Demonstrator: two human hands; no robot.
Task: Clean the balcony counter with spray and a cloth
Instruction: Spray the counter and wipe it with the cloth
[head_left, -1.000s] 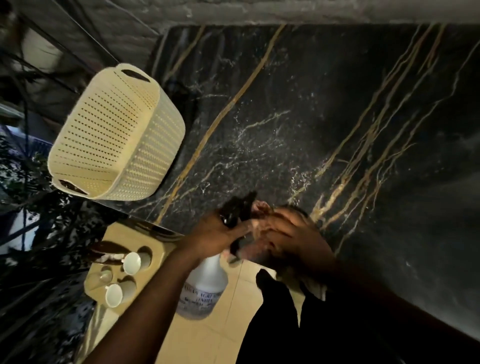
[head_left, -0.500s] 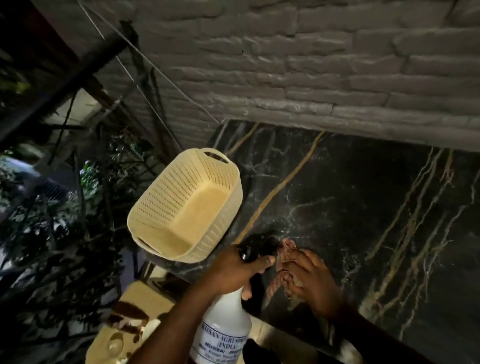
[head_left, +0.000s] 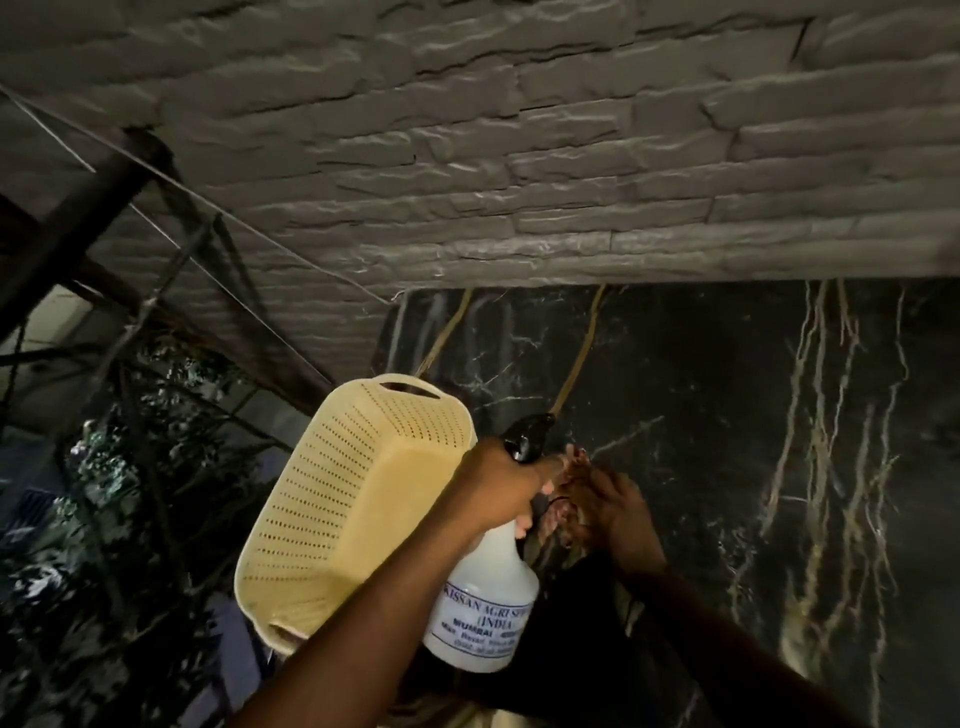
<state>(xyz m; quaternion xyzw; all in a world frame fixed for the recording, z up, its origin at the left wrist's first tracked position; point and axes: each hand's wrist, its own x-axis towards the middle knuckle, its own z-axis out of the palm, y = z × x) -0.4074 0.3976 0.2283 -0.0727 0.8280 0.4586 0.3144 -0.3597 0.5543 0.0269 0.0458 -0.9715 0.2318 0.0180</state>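
White translucent plastic fills the left hand (head_left: 501, 486): its fingers are clamped round the neck of a spray bottle (head_left: 480, 597), just under the black trigger head (head_left: 527, 436), whose nozzle points toward the dark surface ahead. The bottle hangs upright below the fist, its label showing blue lettering that is partly cut off.

Just beside it, the right hand (head_left: 615, 512) is closed on a crumpled, reddish-brown patterned cloth (head_left: 569, 499), which sits bunched between that palm and the bottle's neck. The two hands are close together, nearly touching at the cloth.

Both hover over the near part of the tabletop (head_left: 727, 415), a black marble slab veined with gold and white streaks; faint pale speckles show on the stone near the nozzle.

Left of the bottle, a cream perforated basket (head_left: 353, 499) with cut-out handles rests at the tabletop's left end, seemingly empty. Behind the slab rises a grey stone-brick wall (head_left: 519, 156). Farther left, dark railing bars (head_left: 78, 228) and leafy plants (head_left: 104, 467) stand in shadow.
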